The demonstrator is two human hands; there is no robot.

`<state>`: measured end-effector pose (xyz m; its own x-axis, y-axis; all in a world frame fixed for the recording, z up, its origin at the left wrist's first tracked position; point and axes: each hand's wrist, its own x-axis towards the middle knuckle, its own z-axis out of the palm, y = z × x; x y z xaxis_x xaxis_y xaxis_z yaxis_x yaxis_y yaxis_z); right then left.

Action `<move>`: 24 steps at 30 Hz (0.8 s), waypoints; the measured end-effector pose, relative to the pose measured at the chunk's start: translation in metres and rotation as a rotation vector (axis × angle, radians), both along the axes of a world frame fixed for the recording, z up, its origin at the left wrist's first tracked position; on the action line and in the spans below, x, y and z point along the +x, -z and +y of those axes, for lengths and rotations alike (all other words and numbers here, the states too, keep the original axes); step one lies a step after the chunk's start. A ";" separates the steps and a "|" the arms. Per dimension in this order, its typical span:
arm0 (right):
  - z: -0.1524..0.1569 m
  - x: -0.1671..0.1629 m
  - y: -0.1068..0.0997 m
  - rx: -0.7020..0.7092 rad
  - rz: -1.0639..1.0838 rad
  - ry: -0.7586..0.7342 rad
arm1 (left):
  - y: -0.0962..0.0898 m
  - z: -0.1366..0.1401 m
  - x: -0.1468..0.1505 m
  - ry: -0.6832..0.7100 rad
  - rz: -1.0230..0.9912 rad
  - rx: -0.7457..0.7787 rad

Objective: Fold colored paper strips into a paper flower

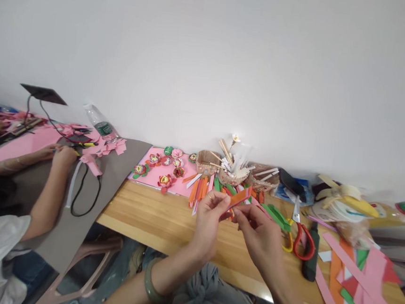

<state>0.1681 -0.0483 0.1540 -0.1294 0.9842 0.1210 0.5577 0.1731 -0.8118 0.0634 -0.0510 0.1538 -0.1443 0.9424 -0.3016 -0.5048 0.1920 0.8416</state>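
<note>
My left hand (209, 219) is closed in a pinch on folded orange paper strips (239, 198), with a darker edge showing beneath. Close beside it, my right hand (261, 230) pinches the lower end of the same paper; its fingertips partly hide what they grip. Just beyond the hands, loose orange, white and green paper strips (199, 189) lie on the wooden table (140, 213). Several small paper flowers (165, 181) rest on a pink sheet (150, 176) to the left. Red and yellow scissors (303, 241) lie right of my right hand.
Along the wall stand small baskets (207, 159), one holding white paper rolls and sticks. At right are a dark green tool or bottle (310, 256), a banana peel (357, 203) and pink strips (371, 285). Leftward, a co-worker's arm (52, 186) is near a pink glue gun (91, 163).
</note>
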 end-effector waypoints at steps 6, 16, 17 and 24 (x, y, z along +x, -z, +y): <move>0.000 0.009 0.001 0.093 -0.073 -0.078 | -0.001 0.003 -0.010 0.059 0.015 -0.021; -0.001 0.008 0.000 0.252 -0.125 -0.153 | -0.009 0.013 -0.032 0.194 0.184 0.101; -0.001 0.007 -0.001 0.226 -0.130 -0.136 | -0.008 0.012 -0.031 0.183 0.200 0.122; -0.004 0.005 0.011 0.480 -0.224 -0.036 | 0.003 0.003 -0.021 0.141 0.257 0.163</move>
